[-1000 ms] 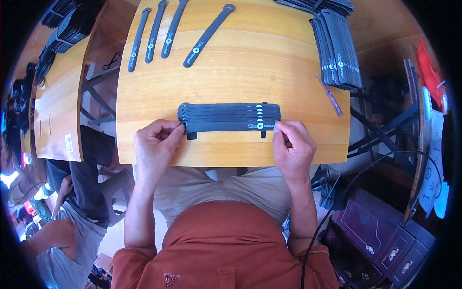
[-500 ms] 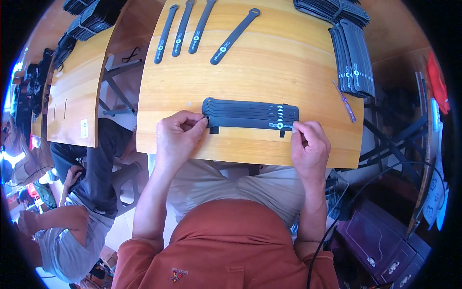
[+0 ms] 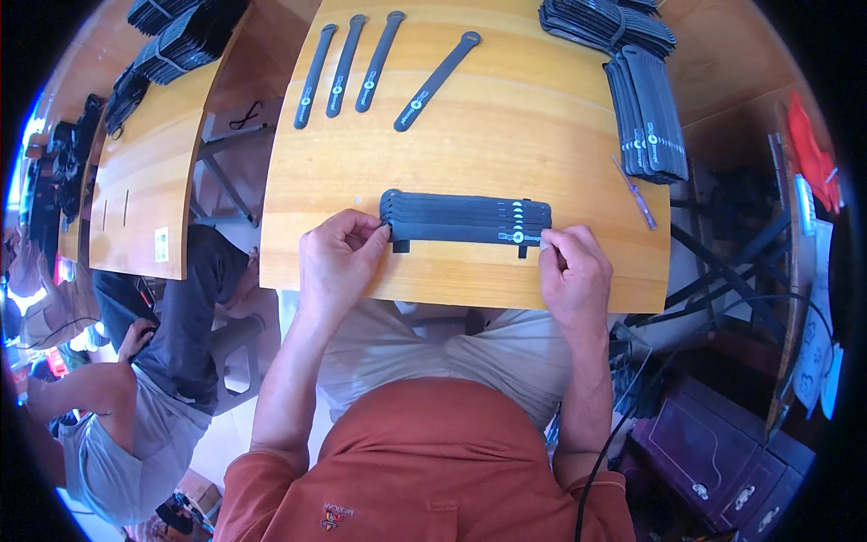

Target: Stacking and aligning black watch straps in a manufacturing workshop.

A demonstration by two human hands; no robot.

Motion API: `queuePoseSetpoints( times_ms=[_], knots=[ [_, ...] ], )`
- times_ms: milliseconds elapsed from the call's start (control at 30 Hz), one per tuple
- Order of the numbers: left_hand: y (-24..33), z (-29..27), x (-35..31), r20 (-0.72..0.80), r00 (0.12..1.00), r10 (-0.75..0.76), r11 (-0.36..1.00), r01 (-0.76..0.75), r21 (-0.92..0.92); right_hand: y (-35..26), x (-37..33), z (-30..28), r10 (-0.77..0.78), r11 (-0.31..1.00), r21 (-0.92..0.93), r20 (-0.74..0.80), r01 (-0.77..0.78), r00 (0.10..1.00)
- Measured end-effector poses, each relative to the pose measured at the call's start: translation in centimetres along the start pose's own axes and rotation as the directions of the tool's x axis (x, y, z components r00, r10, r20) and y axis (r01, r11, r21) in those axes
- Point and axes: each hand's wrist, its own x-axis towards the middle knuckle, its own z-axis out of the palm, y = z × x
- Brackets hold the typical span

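Observation:
A fanned row of several dark grey straps (image 3: pixel 452 217), overlapping so that their round ends step down at the left, lies on the wooden table (image 3: pixel 470 275) before me. Thumb and fingers of my left hand (image 3: pixel 339 262) pinch the left end of the nearest strap. At its other end, my right hand (image 3: pixel 575 271) grips the tip between thumb and curled fingers. Small black tabs stick out from under the row near both ends. Farther off, three single straps (image 3: pixel 345 68) lie side by side at the left, with one more strap (image 3: pixel 438 81) slanting beside them.
Stacked straps (image 3: pixel 646 113) and a banded bundle (image 3: pixel 610 25) lie at the far right. A thin purple-handled tool (image 3: pixel 637 194) rests near the right edge. To the left, a person (image 3: pixel 135 406) sits by another table (image 3: pixel 144 172) bearing bundles (image 3: pixel 176 50).
The view has shifted slightly, with the far straps appearing lower. Both hands keep their hold on the nearest strap's ends, and the row lies much as before.

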Motion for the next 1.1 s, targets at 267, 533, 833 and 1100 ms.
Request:
queuePoseSetpoints(
  times_ms=[267,533,833,1100],
  knots=[
    [-0.3,0.1,-0.4,-0.029,0.990,0.135,0.989,-0.133,0.068,0.3,0.1,0.0,0.009,1.000,0.025,0.006,-0.009,1.000],
    [0.2,0.9,-2.4,-0.051,0.776,0.628,0.688,-0.524,0.502,0.3,0.1,-0.3,0.014,0.999,0.051,0.001,-0.014,1.000],
    [-0.5,2.3,-3.2,0.409,0.719,0.562,0.462,-0.682,0.567,-4.3,-0.6,3.2,-0.399,0.892,-0.190,0.094,0.410,0.912],
    [-0.2,-0.7,-2.5,0.490,0.703,0.515,0.423,-0.706,0.568,-0.9,-2.4,1.5,-0.239,0.920,-0.233,0.301,0.314,0.923]
  ],
)
